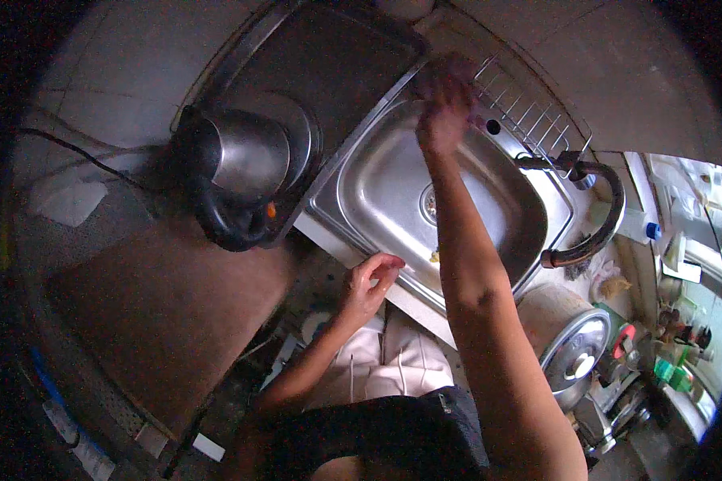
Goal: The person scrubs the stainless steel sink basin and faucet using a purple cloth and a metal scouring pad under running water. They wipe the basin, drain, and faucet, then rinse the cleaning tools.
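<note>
Above the near-left rim of a stainless steel sink [391, 180], my left hand [370, 285] hangs with wet-looking skin. Its fingers curl loosely towards the thumb, leaving a gap with nothing in it. My right arm stretches across the sink, and my right hand [445, 114] is at the far corner by a wire rack [526, 117]. That hand is dim and blurred, so whether it holds anything is unclear. A small round black thing [493, 127] sits on the rim beside it. The drain [428, 201] is partly covered by my forearm, and a yellowish scrap [435, 257] lies nearby.
A dark, curved faucet [610, 192] rises at the sink's right side. An electric kettle [246, 156] stands on the left, its cord trailing away. On the right are a lidded metal pot [577, 349] and a blue-capped container [629, 222].
</note>
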`<act>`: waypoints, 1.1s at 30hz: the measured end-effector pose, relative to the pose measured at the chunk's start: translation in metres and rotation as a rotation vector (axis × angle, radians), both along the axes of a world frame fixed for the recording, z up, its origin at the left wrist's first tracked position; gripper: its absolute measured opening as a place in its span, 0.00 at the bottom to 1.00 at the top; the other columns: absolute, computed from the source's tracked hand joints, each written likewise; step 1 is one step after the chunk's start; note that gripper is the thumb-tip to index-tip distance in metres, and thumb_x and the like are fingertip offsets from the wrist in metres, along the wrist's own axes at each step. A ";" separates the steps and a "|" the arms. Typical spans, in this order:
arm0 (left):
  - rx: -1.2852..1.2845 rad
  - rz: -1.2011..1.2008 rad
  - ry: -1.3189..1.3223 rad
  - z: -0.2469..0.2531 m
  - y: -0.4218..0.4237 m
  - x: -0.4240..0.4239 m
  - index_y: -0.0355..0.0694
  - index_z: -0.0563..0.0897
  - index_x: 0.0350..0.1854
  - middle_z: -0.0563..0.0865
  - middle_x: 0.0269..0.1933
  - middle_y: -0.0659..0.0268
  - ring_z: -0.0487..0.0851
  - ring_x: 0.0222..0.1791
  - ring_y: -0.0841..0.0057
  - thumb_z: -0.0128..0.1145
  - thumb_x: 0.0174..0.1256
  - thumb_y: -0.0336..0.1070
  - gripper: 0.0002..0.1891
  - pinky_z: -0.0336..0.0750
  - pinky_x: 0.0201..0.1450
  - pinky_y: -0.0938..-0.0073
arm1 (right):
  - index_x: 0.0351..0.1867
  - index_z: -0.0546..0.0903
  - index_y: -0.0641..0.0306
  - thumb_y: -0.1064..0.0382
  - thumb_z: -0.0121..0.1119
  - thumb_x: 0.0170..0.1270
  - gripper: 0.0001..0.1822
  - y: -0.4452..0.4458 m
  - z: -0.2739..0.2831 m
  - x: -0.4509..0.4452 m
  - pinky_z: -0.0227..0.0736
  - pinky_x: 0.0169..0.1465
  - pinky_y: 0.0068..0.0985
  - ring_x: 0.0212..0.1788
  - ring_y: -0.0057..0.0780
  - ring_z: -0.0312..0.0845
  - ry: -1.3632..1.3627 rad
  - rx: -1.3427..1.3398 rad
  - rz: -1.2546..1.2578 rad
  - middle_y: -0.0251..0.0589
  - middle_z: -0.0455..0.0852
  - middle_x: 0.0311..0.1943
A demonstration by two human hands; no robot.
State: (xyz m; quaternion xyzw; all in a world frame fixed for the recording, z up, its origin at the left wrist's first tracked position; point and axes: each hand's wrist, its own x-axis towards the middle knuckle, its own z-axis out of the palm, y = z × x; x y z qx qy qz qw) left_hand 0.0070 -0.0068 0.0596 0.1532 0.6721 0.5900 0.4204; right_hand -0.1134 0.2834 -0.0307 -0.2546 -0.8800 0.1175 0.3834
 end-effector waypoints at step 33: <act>0.085 0.167 0.036 0.071 0.024 -0.021 0.34 0.81 0.47 0.87 0.42 0.57 0.84 0.37 0.78 0.53 0.72 0.37 0.12 0.78 0.46 0.77 | 0.60 0.77 0.58 0.71 0.52 0.55 0.27 -0.169 0.098 0.375 0.56 0.71 0.42 0.68 0.51 0.61 -0.750 -0.441 0.546 0.42 0.67 0.68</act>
